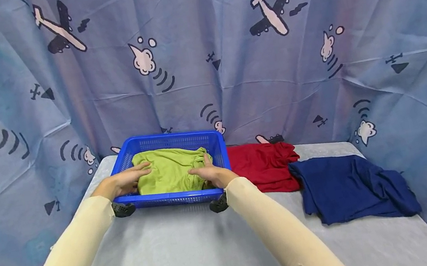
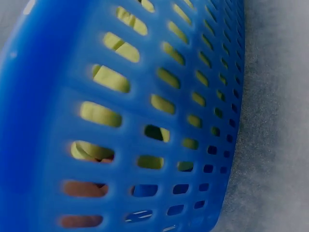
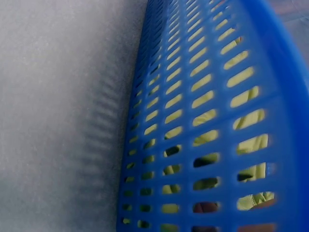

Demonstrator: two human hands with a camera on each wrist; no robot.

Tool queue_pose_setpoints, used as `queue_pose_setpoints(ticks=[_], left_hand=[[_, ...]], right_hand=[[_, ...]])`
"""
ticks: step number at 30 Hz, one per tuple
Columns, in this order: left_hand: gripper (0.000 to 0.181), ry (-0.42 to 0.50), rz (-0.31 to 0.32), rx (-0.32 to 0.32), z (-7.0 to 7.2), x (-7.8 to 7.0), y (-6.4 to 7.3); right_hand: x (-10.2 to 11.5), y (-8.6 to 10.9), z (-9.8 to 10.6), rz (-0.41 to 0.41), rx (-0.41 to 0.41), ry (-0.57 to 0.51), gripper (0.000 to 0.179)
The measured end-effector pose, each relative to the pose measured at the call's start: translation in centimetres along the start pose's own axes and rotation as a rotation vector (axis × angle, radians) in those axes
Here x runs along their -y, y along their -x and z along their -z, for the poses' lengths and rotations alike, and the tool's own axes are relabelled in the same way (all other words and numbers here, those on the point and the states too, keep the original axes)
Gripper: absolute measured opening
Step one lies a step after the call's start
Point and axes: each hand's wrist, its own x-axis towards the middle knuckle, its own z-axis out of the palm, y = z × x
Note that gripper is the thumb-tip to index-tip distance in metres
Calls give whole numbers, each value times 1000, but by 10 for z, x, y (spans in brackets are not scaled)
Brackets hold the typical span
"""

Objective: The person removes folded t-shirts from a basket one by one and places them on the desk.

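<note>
A lime-green cloth garment [image 1: 169,169] lies bunched inside a blue perforated plastic basket [image 1: 181,196]. At the garment's left end is my left hand [image 1: 123,182], its visible fingers extended and touching the cloth. My right hand [image 1: 215,174] reaches over the basket's front right corner, with thumb and forefinger spread against the garment's right end. Some lower fingers of both hands are hidden by cloth and basket. Through the slots of the basket wall [image 2: 140,87] in the left wrist view, green cloth and bits of skin show. The basket wall [image 3: 188,106] fills much of the right wrist view too.
Right of the basket, a red folded garment [image 1: 262,167] lies on the grey-white table [image 1: 166,259]. A navy folded garment [image 1: 354,188] sits farther right, touching or slightly overlapping the red one. A blue curtain [image 1: 186,63] printed with planes hangs behind and at both sides.
</note>
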Motion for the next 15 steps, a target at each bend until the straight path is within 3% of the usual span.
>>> queue_pose_setpoints(ticks=[6, 15], left_hand=[[70, -70, -30, 21, 3, 5, -2], [78, -119, -15, 34, 1, 6, -5]], right_hand=[[-1, -5, -1, 32, 56, 38, 96], [-2, -8, -1, 71, 178, 168, 82]])
